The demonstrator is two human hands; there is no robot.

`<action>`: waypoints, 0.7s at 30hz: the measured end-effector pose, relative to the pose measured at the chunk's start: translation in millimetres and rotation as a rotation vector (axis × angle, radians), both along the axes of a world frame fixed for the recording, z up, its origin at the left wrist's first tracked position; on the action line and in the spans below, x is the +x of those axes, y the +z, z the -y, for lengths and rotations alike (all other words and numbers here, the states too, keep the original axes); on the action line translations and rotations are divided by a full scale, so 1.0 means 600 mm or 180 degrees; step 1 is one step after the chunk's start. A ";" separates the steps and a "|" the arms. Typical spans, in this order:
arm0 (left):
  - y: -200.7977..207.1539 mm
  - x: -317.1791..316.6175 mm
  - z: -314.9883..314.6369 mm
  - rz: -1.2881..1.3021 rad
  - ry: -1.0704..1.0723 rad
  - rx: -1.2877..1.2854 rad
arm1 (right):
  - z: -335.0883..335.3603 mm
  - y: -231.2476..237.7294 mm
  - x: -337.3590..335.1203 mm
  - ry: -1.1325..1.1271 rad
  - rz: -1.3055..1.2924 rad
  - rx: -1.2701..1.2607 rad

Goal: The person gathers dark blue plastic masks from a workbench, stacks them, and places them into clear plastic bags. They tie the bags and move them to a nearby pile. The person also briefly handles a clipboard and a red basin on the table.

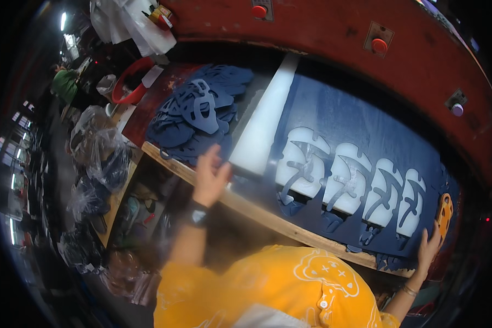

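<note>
My left hand (210, 174) is raised at the table's front edge with its fingers apart, holding nothing. Just beyond it lies a heap of dark blue cut pieces (172, 117), a lighter one with oval holes (204, 109) on top. At the far right, my right hand (429, 249) grips the lower end of an orange cutting die (445, 216) with holes in it. Between my hands spreads a dark blue sheet (361, 117). Several shaped openings run along its near half, showing a white board (265, 123) beneath. Blue scraps (369, 235) hang by the front edge.
A red machine beam (322, 27) with round buttons crosses the back. Wood (246, 208) edges the table front. Left of the table are a red basin (134, 82) and clear plastic bags (101, 142). A person in green (65, 85) is farther off.
</note>
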State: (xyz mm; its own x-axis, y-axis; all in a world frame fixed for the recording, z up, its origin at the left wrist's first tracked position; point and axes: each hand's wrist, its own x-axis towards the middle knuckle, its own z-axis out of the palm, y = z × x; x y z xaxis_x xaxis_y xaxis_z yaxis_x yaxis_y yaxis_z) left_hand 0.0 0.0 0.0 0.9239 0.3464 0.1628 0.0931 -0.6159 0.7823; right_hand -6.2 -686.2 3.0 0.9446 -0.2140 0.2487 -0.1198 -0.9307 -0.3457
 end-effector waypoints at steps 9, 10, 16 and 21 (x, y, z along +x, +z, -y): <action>0.005 0.037 0.162 0.0069 -0.0377 0.0029 | 0.061 0.009 -0.009 -0.0626 -0.0542 0.0464; 0.004 0.040 0.175 0.0283 -0.0379 0.0123 | 0.063 0.012 -0.005 -0.0707 -0.0480 0.0566; 0.058 0.012 0.128 0.0319 -0.0368 -0.0581 | 0.059 0.089 -0.037 0.0095 -0.0372 0.1035; 0.107 -0.107 0.104 -0.1053 0.0129 0.0227 | 0.063 0.131 -0.189 0.0102 -0.1528 0.2324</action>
State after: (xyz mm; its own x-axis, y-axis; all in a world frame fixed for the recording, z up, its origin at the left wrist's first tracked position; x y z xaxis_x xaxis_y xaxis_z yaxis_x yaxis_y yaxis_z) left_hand -63.9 -62.2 64.3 0.9163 0.3826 -0.1182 0.3602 -0.6585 0.6608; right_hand -119.6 -723.8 81.8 0.9204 -0.1361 -0.3665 -0.3830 -0.5017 -0.7756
